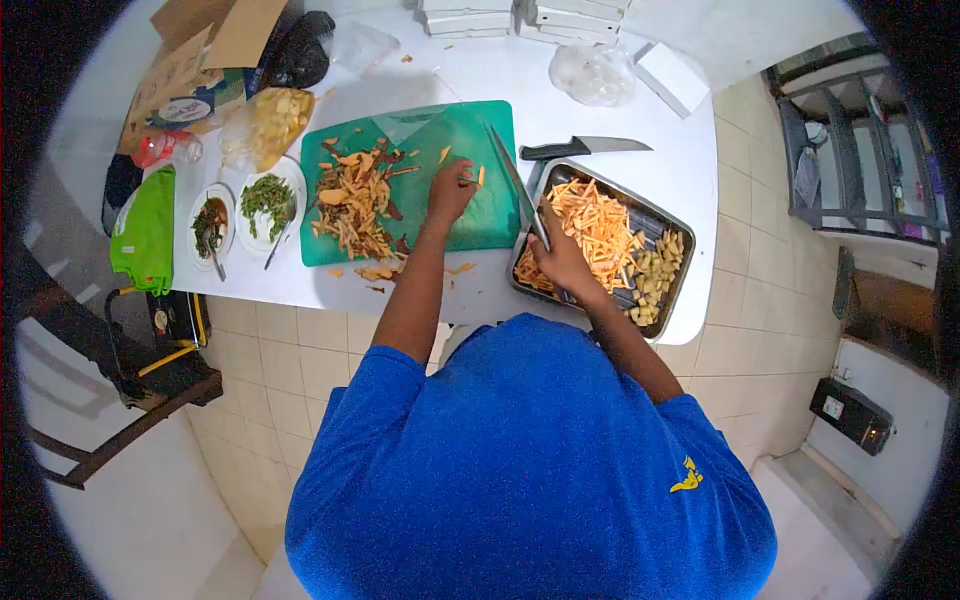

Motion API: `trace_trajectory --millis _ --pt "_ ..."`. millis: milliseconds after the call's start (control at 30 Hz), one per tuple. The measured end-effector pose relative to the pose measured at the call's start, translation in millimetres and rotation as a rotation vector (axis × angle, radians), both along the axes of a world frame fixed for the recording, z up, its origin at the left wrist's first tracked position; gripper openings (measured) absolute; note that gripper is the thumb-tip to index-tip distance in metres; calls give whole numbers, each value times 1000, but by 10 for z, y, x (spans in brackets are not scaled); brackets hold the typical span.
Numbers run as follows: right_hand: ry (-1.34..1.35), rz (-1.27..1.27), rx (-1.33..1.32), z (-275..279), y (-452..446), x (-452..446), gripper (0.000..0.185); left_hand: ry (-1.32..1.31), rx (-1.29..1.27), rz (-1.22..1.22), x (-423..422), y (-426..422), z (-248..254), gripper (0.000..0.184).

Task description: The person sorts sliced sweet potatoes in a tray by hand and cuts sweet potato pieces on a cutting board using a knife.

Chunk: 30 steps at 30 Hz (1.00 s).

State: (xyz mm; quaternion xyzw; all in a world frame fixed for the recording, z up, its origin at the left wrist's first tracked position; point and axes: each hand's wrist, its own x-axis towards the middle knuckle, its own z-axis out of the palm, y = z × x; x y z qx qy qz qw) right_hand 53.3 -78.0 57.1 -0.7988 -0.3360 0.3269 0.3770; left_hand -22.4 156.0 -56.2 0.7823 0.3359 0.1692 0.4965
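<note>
Your left hand (452,190) bunches at one orange strip (481,176), right hand (562,258) grips one knife (516,178), second knife (586,147) beyond the tray (687,281)!

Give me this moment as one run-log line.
left hand: over green cutting board, fingers near thin orange strip | right hand: gripping long steel knife | dark metal tray: orange strips, pale chunks
</note>
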Motion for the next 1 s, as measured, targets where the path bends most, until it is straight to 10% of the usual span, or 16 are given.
trace_trajectory --millis 1000 --pt "-110 201 -208 27 112 16 59 -48 339 71 117 -218 15 25"
